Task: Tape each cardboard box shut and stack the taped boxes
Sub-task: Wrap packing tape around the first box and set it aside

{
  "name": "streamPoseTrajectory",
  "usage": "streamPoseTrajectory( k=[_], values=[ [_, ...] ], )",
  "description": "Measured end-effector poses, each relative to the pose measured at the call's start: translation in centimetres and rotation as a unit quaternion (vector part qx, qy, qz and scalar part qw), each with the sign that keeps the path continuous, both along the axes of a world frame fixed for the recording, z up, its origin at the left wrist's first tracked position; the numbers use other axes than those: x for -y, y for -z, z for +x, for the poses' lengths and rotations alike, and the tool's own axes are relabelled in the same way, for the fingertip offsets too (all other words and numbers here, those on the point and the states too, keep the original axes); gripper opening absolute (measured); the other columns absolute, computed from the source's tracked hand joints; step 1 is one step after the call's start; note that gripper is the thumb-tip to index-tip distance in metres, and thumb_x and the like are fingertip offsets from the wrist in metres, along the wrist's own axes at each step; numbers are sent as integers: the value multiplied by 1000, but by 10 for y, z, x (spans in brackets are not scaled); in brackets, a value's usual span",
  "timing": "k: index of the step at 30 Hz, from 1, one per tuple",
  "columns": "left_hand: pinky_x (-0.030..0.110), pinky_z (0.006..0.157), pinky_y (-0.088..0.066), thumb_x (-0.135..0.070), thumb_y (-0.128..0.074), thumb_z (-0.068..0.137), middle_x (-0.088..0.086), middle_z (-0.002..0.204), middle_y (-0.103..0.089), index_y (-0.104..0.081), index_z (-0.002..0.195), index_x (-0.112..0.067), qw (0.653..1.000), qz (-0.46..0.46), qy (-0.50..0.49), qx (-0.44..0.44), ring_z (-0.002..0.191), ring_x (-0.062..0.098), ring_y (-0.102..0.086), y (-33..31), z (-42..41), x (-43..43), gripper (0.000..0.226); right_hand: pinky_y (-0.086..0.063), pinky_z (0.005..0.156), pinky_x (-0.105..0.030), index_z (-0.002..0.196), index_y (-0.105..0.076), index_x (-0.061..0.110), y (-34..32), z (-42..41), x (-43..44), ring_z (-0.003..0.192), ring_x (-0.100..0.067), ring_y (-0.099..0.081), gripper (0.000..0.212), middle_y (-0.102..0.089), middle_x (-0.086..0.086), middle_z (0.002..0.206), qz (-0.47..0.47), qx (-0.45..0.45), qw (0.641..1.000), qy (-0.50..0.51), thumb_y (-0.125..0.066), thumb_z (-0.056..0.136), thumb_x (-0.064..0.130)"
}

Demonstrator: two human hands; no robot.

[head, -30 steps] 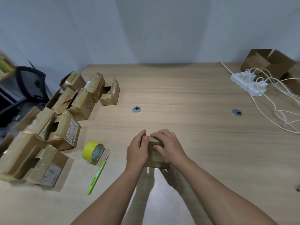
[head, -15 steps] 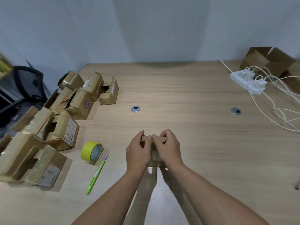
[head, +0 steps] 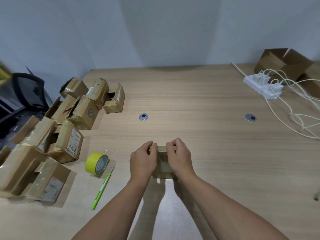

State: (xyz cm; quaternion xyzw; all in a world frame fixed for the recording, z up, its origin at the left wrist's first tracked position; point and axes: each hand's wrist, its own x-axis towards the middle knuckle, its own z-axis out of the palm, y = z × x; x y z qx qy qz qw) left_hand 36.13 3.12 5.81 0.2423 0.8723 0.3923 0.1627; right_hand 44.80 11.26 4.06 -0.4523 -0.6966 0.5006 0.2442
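A small cardboard box [head: 163, 163] sits on the wooden table [head: 199, 101] in front of me, with shiny tape across its top. My left hand [head: 142, 161] grips its left side, fingers curled over the far top edge. My right hand [head: 179, 157] grips the right side the same way. A roll of yellow tape [head: 97, 163] stands left of my hands, and a green utility knife [head: 102, 187] lies just below it. Several cardboard boxes [head: 52, 132] are piled at the table's left edge, some with open flaps.
A white power strip [head: 263, 85] with tangled white cables [head: 294, 108] lies at the far right, beside an open cardboard box [head: 284, 64]. Two metal grommets [head: 143, 116] are set in the tabletop. A black chair [head: 22, 94] stands beyond the left edge.
Both hands shifted from covering the box top to gripping its sides, with fingertips now curled at the far top edge. The box has stayed in the same spot.
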Motion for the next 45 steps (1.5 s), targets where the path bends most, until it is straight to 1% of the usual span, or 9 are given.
streamPoseTrajectory(
  k=[4, 8, 14, 19, 23, 26, 34, 39, 45],
  values=[
    [44, 103, -46, -51, -57, 93, 2, 117, -72, -63, 134, -23, 999, -30, 11, 7, 118, 25, -59, -1, -1, 3, 51, -36, 65, -20, 85, -50, 16, 0, 0, 1, 79, -11, -50, 24, -55, 1, 91, 11, 11, 1000, -2, -62, 96, 33],
    [43, 105, -43, -48, -54, 96, 6, 121, -71, -61, 137, -20, 999, -41, 28, -13, 121, 28, -57, 0, -3, 1, 50, -34, 65, -22, 86, -48, 17, -2, -2, 3, 78, -11, -48, 25, -55, 0, 92, 25, 19, 999, 5, -64, 94, 34],
    [39, 68, -36, -23, -43, 99, 5, 62, -55, -58, 75, -14, 997, -50, 42, -51, 80, 39, -51, -3, -4, -2, 30, -31, 66, -29, 92, -52, 11, -3, -3, -2, 88, -19, -49, 16, -56, -5, 96, 29, 38, 999, -15, -43, 103, 19],
    [36, 90, -41, -18, -38, 103, 13, 114, -72, -71, 117, -10, 996, -51, 33, -64, 110, 36, -59, -7, -6, -3, 36, -32, 66, -29, 88, -50, 13, -2, -2, -2, 86, -20, -49, 20, -54, -4, 93, 23, 42, 999, -16, -37, 104, 16],
    [41, 82, -44, -36, -37, 103, 12, 98, -72, -65, 103, -15, 996, -35, 47, -63, 102, 39, -60, 1, -1, 3, 36, -32, 62, -13, 83, -47, 18, -2, 0, 0, 81, -16, -49, 23, -55, -1, 90, 10, 25, 1000, -12, -52, 101, 30],
    [41, 98, -44, -49, -46, 99, 6, 121, -70, -57, 139, -20, 996, -54, 42, -51, 120, 31, -58, 2, 3, 7, 51, -32, 61, -13, 84, -46, 19, -2, 0, 0, 77, -7, -47, 25, -55, 0, 91, 26, 43, 999, -18, -60, 97, 34],
    [35, 100, -42, -27, -37, 106, 8, 131, -66, -55, 142, -16, 996, -34, 55, -68, 123, 32, -57, 5, -4, 5, 42, -32, 70, -31, 92, -50, 12, -1, -4, 1, 88, -20, -49, 17, -56, -6, 97, 38, 51, 998, -14, -39, 103, 18],
    [22, 96, -33, -29, -38, 108, 7, 141, -55, -44, 149, -14, 998, 27, 50, -17, 129, 25, -51, 3, -11, 11, 44, -28, 66, -28, 89, -49, 10, 0, -7, -2, 86, -20, -47, 19, -54, -7, 95, 30, 20, 999, 22, -38, 104, 14],
    [47, 86, -55, -56, -42, 99, 5, 97, -65, -49, 110, -24, 983, 40, -47, 174, 91, 26, -66, 5, -4, 12, 34, -36, 64, -14, 84, -51, 16, -3, -9, 2, 79, -9, -48, 22, -55, -1, 92, -29, -52, 997, 50, -41, 104, 18]
  ],
)
